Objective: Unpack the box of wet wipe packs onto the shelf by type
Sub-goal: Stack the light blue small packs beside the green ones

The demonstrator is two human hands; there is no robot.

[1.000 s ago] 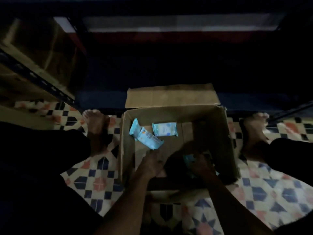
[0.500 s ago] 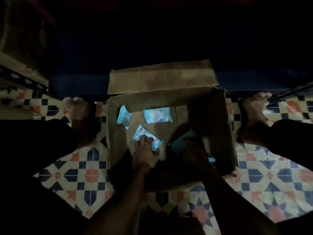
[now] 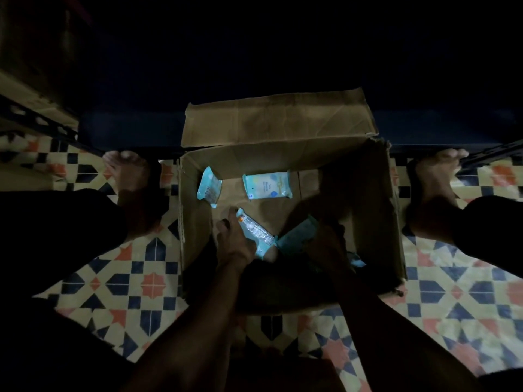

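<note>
Inside the open brown cardboard box (image 3: pixel 365 210) on the patterned tile floor (image 3: pixel 119 278), the left hand (image 3: pixel 233 244) grips a pale-blue wipe pack (image 3: pixel 254 234), the right hand (image 3: pixel 325 244) grips a teal pack (image 3: pixel 295 236), and 2 light-blue packs (image 3: pixel 267 185) (image 3: pixel 209 190) lie behind.

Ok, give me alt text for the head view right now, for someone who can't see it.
Dim downward view: both hands reach into an open cardboard box on patterned floor tiles, the left hand gripping a wet wipe pack, the right hand holding a teal pack. Two more packs lie at the box's far end.
</note>
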